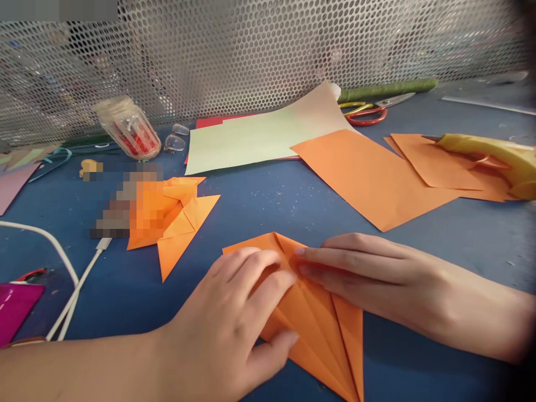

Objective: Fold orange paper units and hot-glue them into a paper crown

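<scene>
A creased sheet of orange paper (310,312), folded along several lines toward a long point, lies in front of me. My left hand (247,307) rests on its left side, fingers bent and apart, fingertips on the paper and thumb spread out. From the right, my right hand (377,273) lays its stretched fingers along the upper right folded edge; its thumb is hidden. Both sets of fingertips come close together near the top corner. A folded orange paper piece (184,215) with pointed flaps sits beyond my left hand.
Orange sheets (372,178) lie at the right under a yellow glue gun (489,153). Behind are a pale green sheet (247,145), scissors (368,111), a glass jar (129,128), eyeglasses (176,139) and a perforated metal panel (251,50). A white cable (75,290) runs at left.
</scene>
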The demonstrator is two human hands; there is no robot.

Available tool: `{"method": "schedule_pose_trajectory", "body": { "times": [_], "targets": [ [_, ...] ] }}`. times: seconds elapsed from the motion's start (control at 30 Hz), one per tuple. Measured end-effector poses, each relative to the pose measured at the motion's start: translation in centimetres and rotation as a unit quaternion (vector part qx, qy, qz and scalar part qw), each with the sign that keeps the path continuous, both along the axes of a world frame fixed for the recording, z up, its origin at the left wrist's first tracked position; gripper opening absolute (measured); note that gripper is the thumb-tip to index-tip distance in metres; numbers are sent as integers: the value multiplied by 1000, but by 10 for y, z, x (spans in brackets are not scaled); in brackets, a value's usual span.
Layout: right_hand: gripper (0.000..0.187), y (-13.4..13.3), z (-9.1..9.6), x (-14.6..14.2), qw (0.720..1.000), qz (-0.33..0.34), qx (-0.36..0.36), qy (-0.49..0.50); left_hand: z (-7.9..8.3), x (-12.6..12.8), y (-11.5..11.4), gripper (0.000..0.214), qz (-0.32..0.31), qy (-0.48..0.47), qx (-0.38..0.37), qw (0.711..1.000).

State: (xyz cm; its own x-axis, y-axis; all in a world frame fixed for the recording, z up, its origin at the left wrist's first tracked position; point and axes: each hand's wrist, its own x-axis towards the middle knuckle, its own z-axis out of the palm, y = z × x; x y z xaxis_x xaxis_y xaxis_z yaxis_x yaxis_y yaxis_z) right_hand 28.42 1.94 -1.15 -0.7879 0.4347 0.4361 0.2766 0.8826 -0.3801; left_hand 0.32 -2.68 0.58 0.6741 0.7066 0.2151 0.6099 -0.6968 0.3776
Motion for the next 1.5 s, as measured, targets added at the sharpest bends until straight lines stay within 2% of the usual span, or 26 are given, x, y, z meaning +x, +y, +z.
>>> {"method": "schedule_pose_trajectory", "body": {
  "times": [0.17, 0.23, 0.33, 0.5, 0.8, 1.03, 1.2, 1.5],
  "targets": [
    [42, 3, 2, 1, 997, -10, 77, -18, -6, -2, -4, 48, 29, 63, 21, 997],
    [39, 6, 4, 3, 995, 11, 88, -42, -6, -2, -4, 49, 30, 77, 15, 996],
    [40, 12, 10, 5, 994, 55, 61, -73, -5, -2, -4, 50, 29, 85, 20, 996],
    [40, 16, 12, 7, 994, 61, 20, -91, -8, -3, -4, 48, 20, 66, 50, 996],
    [37, 18, 12, 5, 992, 68, 61, -87, -10, -3, -6, 44, 15, 60, 65, 996],
    [37, 14, 11, -4, 997, 16, 26, -72, -12, -2, -6, 43, 15, 65, 76, 995],
    [50, 16, 9, -10, 995, -13, 58, -86, -13, -1, -7, 42, 18, 63, 93, 993],
    [50, 20, 6, -11, 990, -2, 70, -126, -13, 1, -8, 41, 20, 56, 102, 993]
  ]
}}
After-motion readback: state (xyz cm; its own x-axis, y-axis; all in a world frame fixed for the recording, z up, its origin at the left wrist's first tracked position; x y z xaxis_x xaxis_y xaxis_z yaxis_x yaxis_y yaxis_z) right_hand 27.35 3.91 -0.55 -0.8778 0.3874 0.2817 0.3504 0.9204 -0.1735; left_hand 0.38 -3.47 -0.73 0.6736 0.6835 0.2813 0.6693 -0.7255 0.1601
